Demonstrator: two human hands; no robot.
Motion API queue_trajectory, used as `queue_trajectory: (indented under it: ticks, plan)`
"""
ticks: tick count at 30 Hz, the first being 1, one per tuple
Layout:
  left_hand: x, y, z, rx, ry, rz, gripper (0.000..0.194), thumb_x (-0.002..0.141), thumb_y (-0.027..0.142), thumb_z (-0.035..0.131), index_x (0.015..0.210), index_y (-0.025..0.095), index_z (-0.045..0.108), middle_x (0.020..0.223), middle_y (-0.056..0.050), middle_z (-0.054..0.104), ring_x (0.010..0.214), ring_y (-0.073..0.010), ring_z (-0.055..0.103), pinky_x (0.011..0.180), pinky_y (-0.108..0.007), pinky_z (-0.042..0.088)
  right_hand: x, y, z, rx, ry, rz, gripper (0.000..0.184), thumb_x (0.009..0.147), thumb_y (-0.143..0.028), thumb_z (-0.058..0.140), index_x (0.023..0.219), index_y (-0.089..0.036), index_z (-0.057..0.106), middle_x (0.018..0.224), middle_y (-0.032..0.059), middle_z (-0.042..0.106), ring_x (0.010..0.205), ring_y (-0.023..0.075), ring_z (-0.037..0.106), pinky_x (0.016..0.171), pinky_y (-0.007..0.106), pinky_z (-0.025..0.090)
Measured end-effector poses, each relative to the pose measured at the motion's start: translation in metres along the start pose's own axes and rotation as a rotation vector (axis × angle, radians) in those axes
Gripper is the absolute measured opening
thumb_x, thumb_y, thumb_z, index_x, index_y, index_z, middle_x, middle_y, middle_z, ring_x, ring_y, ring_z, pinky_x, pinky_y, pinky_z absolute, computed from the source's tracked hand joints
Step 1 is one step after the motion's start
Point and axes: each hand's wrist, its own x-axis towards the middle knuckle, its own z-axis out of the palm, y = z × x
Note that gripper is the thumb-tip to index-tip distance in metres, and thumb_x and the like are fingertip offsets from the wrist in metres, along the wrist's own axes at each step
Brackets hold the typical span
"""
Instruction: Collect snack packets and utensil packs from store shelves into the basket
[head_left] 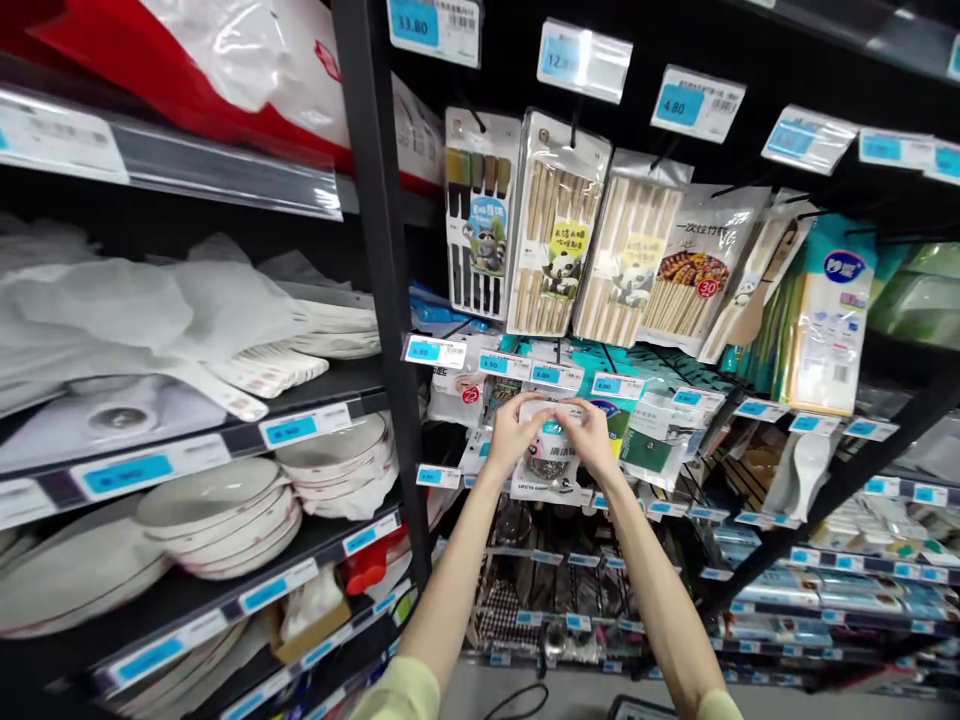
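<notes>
Both of my hands reach forward to a hanging rack and grip the top of a clear pack of steel wool scrubbers (546, 470). My left hand (513, 437) pinches its upper left side, while my right hand (589, 437) pinches the upper right. The thumbs nearly meet over the front of the pack. The pack hangs upright below a row of price tags (556, 375); whether it is still on its hook is hidden by my fingers. A green scouring pad pack (651, 440) hangs just right of my right hand.
Chopstick packs (556, 230) and bamboo skewers (694, 270) hang above. A black shelf post (390, 260) stands to the left, beside shelves of stacked bowls (225, 510) and plastic-wrapped dishes. Blue-and-white packs (832, 310) hang at right. A dark cable (519, 700) lies on the floor.
</notes>
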Motion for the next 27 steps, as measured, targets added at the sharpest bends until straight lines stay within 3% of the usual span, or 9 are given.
queue_trajectory:
  ticks: [5, 9, 14, 19, 27]
  plan:
    - [0.036, -0.006, -0.004, -0.137, 0.051, 0.055, 0.049, 0.067, 0.032, 0.088, 0.108, 0.014, 0.071, 0.104, -0.012, 0.079, 0.096, -0.0259, 0.075, 0.087, -0.034, 0.058, 0.021, 0.001, 0.015, 0.262, 0.115, 0.141, 0.042, 0.075, -0.042, 0.081, 0.104, -0.013, 0.074, 0.103, 0.0109, 0.08, 0.088, 0.023, 0.075, 0.081, 0.034, 0.06]
    - [0.047, -0.007, 0.001, -0.179, 0.124, 0.097, 0.044, 0.064, 0.033, 0.088, 0.099, 0.013, 0.072, 0.097, -0.012, 0.08, 0.098, -0.0284, 0.075, 0.09, -0.038, 0.059, 0.028, -0.005, 0.026, 0.287, 0.303, 0.07, 0.038, 0.07, -0.041, 0.084, 0.094, -0.013, 0.074, 0.101, 0.0119, 0.08, 0.091, 0.0245, 0.075, 0.085, 0.037, 0.061]
    - [0.058, -0.011, 0.008, -0.178, 0.257, 0.139, 0.033, 0.064, 0.032, 0.085, 0.089, 0.014, 0.074, 0.089, -0.011, 0.08, 0.095, -0.0285, 0.076, 0.09, -0.038, 0.059, 0.04, -0.001, 0.034, 0.248, 0.434, 0.019, 0.033, 0.066, -0.039, 0.084, 0.083, -0.016, 0.069, 0.092, 0.0103, 0.079, 0.09, 0.0245, 0.073, 0.087, 0.039, 0.061]
    - [0.066, -0.011, 0.016, -0.135, 0.217, 0.209, 0.032, 0.069, 0.027, 0.078, 0.098, 0.016, 0.073, 0.093, -0.009, 0.079, 0.104, -0.0275, 0.074, 0.094, -0.038, 0.057, 0.048, 0.009, 0.031, 0.197, 0.471, 0.041, 0.028, 0.067, -0.033, 0.078, 0.088, -0.017, 0.068, 0.093, 0.008, 0.078, 0.09, 0.0238, 0.073, 0.09, 0.041, 0.06]
    - [0.065, -0.017, 0.014, -0.134, 0.119, 0.208, 0.047, 0.068, 0.032, 0.081, 0.111, 0.017, 0.069, 0.105, -0.01, 0.078, 0.111, -0.0274, 0.071, 0.099, -0.038, 0.055, 0.041, 0.006, 0.022, 0.072, 0.439, -0.058, 0.04, 0.074, -0.033, 0.075, 0.11, -0.014, 0.07, 0.097, 0.0089, 0.078, 0.1, 0.0262, 0.073, 0.096, 0.042, 0.058]
